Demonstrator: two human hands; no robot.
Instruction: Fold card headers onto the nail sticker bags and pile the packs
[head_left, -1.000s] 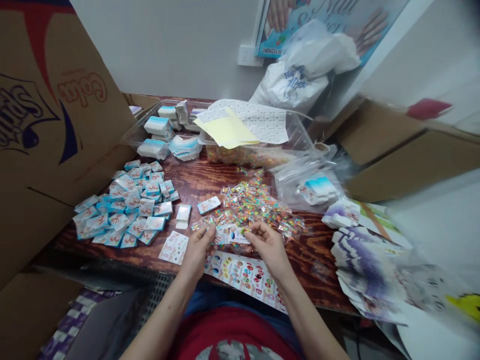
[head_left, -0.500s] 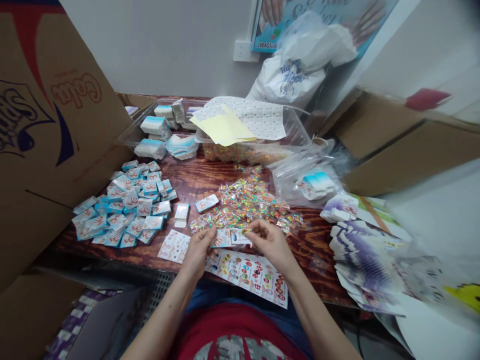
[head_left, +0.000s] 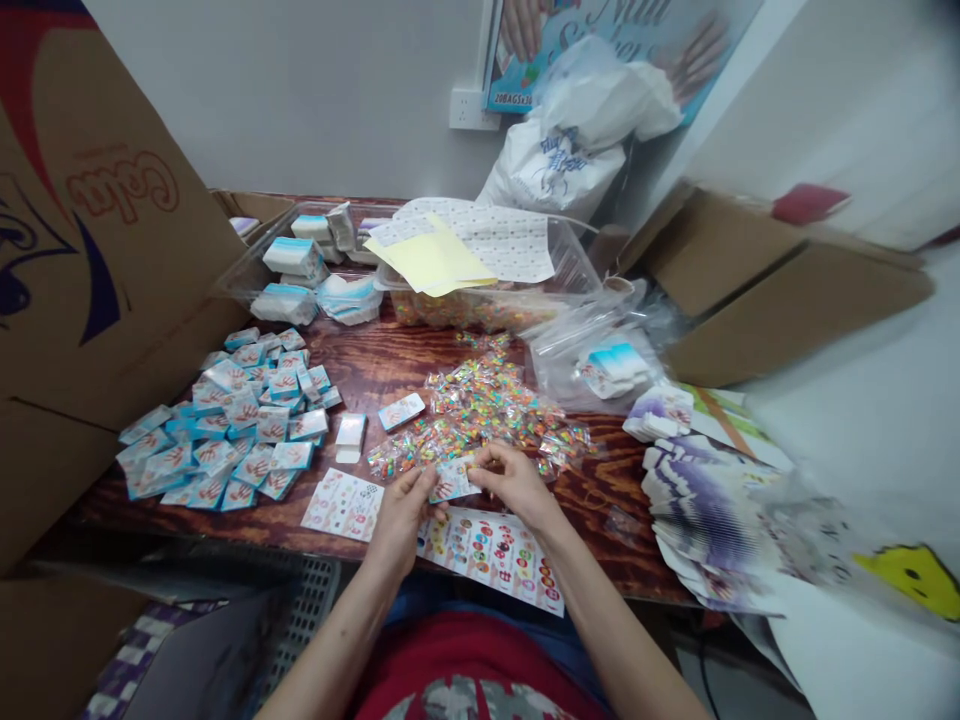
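Left hand [head_left: 401, 520] and right hand [head_left: 514, 487] close in, pinching a printed card [head_left: 454, 480]; one slip could scatter the tiny packets [head_left: 472, 405] beyond it.

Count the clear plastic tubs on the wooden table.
2. The left one holds blue-and-white packs; the right one holds colourful small packets, with paper sheets lying on top. Others may be hidden behind the cardboard.

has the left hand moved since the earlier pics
Yes, the left hand has moved right, toward the right hand, judged against the loose blue-edged card on the table.
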